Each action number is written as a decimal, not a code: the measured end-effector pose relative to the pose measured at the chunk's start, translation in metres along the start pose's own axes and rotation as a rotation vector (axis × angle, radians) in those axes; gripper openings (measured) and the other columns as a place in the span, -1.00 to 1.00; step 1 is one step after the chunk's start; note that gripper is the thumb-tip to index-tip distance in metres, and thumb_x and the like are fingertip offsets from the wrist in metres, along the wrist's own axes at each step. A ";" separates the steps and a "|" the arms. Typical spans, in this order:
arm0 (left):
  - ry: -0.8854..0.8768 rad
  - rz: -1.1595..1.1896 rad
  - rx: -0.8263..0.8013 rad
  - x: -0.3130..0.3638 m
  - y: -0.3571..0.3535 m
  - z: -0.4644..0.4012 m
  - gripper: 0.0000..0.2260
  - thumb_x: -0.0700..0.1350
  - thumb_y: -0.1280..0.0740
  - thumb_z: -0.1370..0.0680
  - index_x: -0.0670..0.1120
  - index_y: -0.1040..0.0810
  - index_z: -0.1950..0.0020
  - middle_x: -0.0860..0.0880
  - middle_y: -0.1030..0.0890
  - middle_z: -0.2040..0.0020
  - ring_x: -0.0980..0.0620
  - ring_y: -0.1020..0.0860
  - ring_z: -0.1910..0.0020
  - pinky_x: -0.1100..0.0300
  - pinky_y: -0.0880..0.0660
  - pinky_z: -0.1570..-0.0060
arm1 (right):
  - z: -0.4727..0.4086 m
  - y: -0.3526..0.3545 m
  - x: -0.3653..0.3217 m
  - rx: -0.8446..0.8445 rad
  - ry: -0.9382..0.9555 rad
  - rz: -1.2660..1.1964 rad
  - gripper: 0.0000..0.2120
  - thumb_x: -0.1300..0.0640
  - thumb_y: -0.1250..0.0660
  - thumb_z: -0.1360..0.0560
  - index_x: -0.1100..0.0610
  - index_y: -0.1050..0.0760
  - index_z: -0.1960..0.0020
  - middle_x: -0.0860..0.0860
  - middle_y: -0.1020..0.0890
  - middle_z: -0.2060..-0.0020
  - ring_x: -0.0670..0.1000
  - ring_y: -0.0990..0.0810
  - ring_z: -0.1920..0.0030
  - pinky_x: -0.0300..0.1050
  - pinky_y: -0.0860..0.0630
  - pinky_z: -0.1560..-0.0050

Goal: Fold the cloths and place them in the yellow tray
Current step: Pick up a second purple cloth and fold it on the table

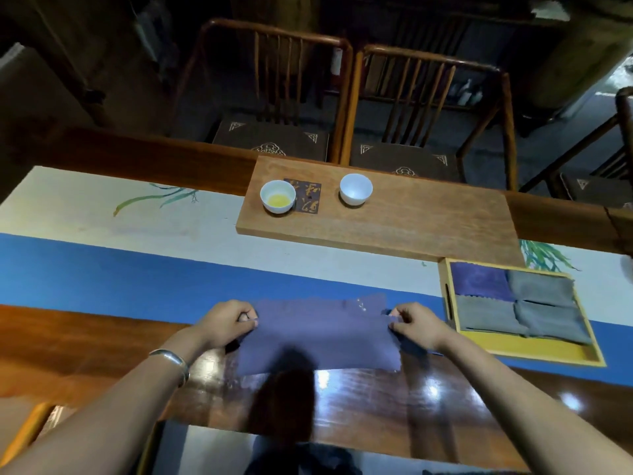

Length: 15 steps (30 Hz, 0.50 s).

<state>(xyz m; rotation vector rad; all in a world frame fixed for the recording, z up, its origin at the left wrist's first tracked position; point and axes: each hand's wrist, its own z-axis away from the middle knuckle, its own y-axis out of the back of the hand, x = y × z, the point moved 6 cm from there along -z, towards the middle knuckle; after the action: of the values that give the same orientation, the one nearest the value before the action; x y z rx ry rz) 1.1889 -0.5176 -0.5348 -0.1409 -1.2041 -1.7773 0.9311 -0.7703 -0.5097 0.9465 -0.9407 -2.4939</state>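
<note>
A dark blue cloth (318, 334) lies spread flat on the table in front of me, partly over the blue runner and partly over the glossy wood. My left hand (227, 323) pinches its left edge, and my right hand (416, 325) pinches its right edge. To the right stands the yellow tray (534, 351). Inside it lie folded cloths: a purple cloth (479, 281) at the back left and three grey cloths (541, 310) filling the other quarters.
A wooden board (411, 228) at the back carries a white cup with yellow liquid (277, 197) and a second white cup (356, 189). A white and blue runner (102, 265) crosses the table. Wooden chairs (274, 97) stand behind the far edge.
</note>
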 end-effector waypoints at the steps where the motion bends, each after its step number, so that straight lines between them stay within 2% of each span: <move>1: 0.022 0.014 0.015 -0.004 -0.002 -0.003 -0.73 -0.12 -0.38 -0.54 0.07 -0.42 0.33 0.11 -0.50 0.36 0.12 -0.46 0.34 0.41 -0.33 0.33 | -0.005 -0.001 0.002 0.022 -0.014 -0.013 -0.76 0.23 -0.31 -0.49 0.11 -0.37 0.33 0.00 -0.49 0.37 0.02 -0.42 0.27 -0.13 -0.31 0.29; 3: 0.070 0.035 0.050 -0.011 -0.002 -0.009 -0.79 -0.10 -0.36 -0.55 0.00 -0.46 0.29 0.02 -0.57 0.30 0.02 -0.52 0.26 0.22 -0.42 0.21 | -0.016 -0.002 0.004 0.064 -0.043 -0.024 -0.81 0.23 -0.32 -0.48 0.14 -0.41 0.30 0.07 -0.55 0.30 0.05 -0.46 0.24 -0.10 -0.34 0.22; 5: 0.091 -0.010 0.065 -0.017 0.000 -0.017 -0.84 -0.08 -0.34 -0.55 -0.07 -0.50 0.21 -0.04 -0.61 0.22 -0.06 -0.56 0.18 0.11 -0.45 0.14 | -0.028 -0.005 0.006 0.085 -0.055 -0.036 -0.79 0.20 -0.32 -0.49 0.11 -0.40 0.31 0.06 -0.56 0.29 0.06 -0.48 0.22 -0.10 -0.33 0.22; 7: 0.097 -0.101 0.073 -0.021 0.003 -0.024 -0.85 -0.05 -0.31 -0.56 -0.10 -0.51 0.15 -0.07 -0.61 0.18 -0.11 -0.55 0.13 0.08 -0.44 0.15 | -0.040 -0.006 0.005 0.094 -0.052 -0.030 -0.74 0.19 -0.32 -0.50 0.05 -0.36 0.34 0.02 -0.55 0.29 0.05 -0.47 0.22 -0.12 -0.28 0.27; 10: 0.106 -0.213 0.049 -0.028 0.002 -0.031 -0.85 -0.02 -0.28 -0.57 -0.10 -0.51 0.10 -0.07 -0.60 0.12 -0.14 -0.54 0.08 0.10 -0.42 0.16 | -0.058 -0.007 0.004 0.111 -0.053 -0.002 -0.77 0.20 -0.32 -0.49 0.07 -0.38 0.31 0.01 -0.55 0.28 0.05 -0.47 0.21 -0.12 -0.20 0.31; 12: 0.117 -0.242 0.053 -0.031 0.000 -0.033 -0.85 0.00 -0.27 -0.57 -0.07 -0.48 0.11 -0.06 -0.60 0.10 -0.13 -0.54 0.06 0.11 -0.41 0.17 | -0.068 -0.009 0.004 0.109 -0.071 0.042 -0.81 0.17 -0.31 -0.49 0.12 -0.40 0.28 0.03 -0.54 0.29 0.07 -0.46 0.21 -0.11 -0.23 0.32; 15: 0.100 -0.273 0.079 -0.031 -0.001 -0.034 -0.83 0.03 -0.24 -0.58 -0.04 -0.42 0.12 -0.05 -0.56 0.07 -0.12 -0.52 0.02 0.08 -0.45 0.15 | -0.077 -0.014 0.005 0.085 -0.083 0.115 -0.76 0.11 -0.30 -0.50 0.11 -0.33 0.30 0.02 -0.48 0.38 0.12 -0.45 0.25 -0.09 -0.23 0.30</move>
<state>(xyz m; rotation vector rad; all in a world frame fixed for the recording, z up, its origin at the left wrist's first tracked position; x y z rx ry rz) 1.2179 -0.5238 -0.5701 0.1637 -1.2653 -1.9424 0.9791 -0.7987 -0.5650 0.7949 -1.1029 -2.4293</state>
